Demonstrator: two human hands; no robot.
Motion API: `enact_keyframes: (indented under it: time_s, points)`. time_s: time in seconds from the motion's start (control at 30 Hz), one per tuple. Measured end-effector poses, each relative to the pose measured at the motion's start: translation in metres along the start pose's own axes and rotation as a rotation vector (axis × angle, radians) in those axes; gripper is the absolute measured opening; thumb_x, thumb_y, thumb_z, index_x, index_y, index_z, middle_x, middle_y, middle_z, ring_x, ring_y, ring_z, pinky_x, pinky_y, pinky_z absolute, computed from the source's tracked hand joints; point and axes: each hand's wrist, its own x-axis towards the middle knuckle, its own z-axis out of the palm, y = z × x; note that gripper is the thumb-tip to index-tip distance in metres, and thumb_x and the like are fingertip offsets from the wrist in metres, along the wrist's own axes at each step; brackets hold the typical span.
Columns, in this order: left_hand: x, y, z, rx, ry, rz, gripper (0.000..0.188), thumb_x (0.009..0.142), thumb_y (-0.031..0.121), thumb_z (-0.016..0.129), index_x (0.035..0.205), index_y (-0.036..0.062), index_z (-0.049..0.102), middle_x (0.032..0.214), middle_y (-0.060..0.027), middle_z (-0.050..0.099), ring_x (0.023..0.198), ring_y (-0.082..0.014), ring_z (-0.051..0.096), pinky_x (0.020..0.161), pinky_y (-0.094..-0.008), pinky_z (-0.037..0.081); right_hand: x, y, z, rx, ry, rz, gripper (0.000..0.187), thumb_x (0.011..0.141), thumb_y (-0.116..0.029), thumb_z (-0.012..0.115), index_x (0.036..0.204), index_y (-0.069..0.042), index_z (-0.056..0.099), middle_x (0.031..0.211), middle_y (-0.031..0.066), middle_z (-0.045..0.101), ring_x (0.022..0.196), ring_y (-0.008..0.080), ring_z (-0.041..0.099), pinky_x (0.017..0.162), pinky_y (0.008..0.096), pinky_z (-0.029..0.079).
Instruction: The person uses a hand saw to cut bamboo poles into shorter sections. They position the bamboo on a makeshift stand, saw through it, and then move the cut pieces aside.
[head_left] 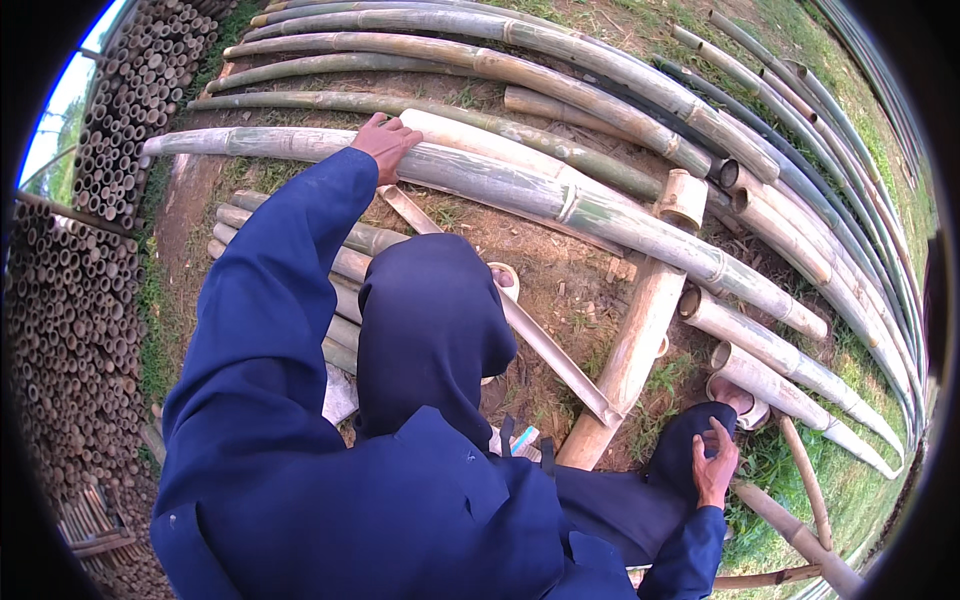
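My left hand (388,145) lies over a long grey-green bamboo pole (490,183), its fingers bent across the top. Along the far side of that pole runs a pale, stripped surface, and I cannot tell whether it is a separate piece. Toward its right part, the pole crosses a thick bamboo post (630,350) beside a short bamboo stub (683,198). My right hand (715,462) hovers by or rests at my right knee, palm partly up, fingers apart and holding nothing. A narrow split bamboo strip (555,355) slants from my left knee to the post.
More bamboo poles (400,45) lie across the far ground, and others (840,150) curve along the right. Cut bamboo lengths (345,300) lie beside my left leg. Tall stacks of bamboo (75,330) stand at left. Two poles (800,535) cross near the lower right.
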Motion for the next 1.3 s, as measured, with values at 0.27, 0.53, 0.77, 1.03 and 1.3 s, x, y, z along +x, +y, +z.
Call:
enact_keyframes:
  time_s: [0.27, 0.53, 0.77, 1.03, 1.3]
  points:
    - [-0.022, 0.004, 0.07, -0.102, 0.112, -0.354, 0.076, 0.08, 0.018, 0.079, 0.148, 0.0193, 0.046, 0.145, -0.0065, 0.055, 0.14, -0.0258, 0.047, 0.12, -0.0498, 0.031, 0.074, -0.115, 0.016, -0.111, 0.036, -0.43, 0.052, 0.081, -0.012, 0.079, 0.132, -0.008, 0.066, 0.11, 0.012, 0.071, 0.106, 0.0308, 0.064, 0.101, 0.0432, 0.045]
    - [-0.066, 0.059, 0.098, -0.396, 0.494, -0.584, 0.067, 0.08, 0.022, 0.076, 0.141, 0.013, 0.049, 0.141, -0.0128, 0.049, 0.133, -0.0352, 0.047, 0.111, -0.0477, 0.038, 0.203, -0.198, 0.053, -0.164, 0.209, -0.532, 0.084, 0.078, -0.024, 0.084, 0.152, -0.013, 0.046, 0.144, 0.0152, 0.055, 0.132, 0.0332, 0.053, 0.112, 0.0446, 0.039]
    - [-0.072, 0.098, 0.127, -1.026, 0.462, -0.827, 0.055, 0.083, 0.019, 0.075, 0.132, 0.0076, 0.052, 0.126, -0.016, 0.052, 0.112, -0.0304, 0.057, 0.101, -0.0433, 0.047, 0.273, -0.191, 0.041, -0.383, 0.024, -0.413, 0.107, 0.069, -0.048, 0.091, 0.156, -0.012, 0.039, 0.152, 0.0124, 0.05, 0.141, 0.0318, 0.047, 0.116, 0.0493, 0.034]
    - [-0.057, 0.115, 0.109, -1.066, 0.611, -0.771, 0.054, 0.085, 0.012, 0.074, 0.133, 0.004, 0.051, 0.124, -0.0143, 0.051, 0.101, -0.0256, 0.059, 0.095, -0.0403, 0.049, 0.297, -0.194, 0.046, -0.63, -0.037, -0.534, 0.104, 0.07, -0.047, 0.09, 0.156, -0.017, 0.039, 0.158, 0.008, 0.044, 0.149, 0.0293, 0.038, 0.123, 0.0556, 0.025]
    - [-0.093, 0.113, 0.102, -1.068, 0.61, -0.663, 0.053, 0.086, 0.008, 0.073, 0.135, 0.0053, 0.053, 0.124, -0.013, 0.054, 0.097, -0.0231, 0.062, 0.09, -0.0383, 0.051, 0.328, -0.224, 0.085, -0.668, -0.156, -0.689, 0.073, 0.071, -0.038, 0.086, 0.134, -0.012, 0.059, 0.119, 0.0112, 0.07, 0.126, 0.0295, 0.06, 0.12, 0.0531, 0.03]
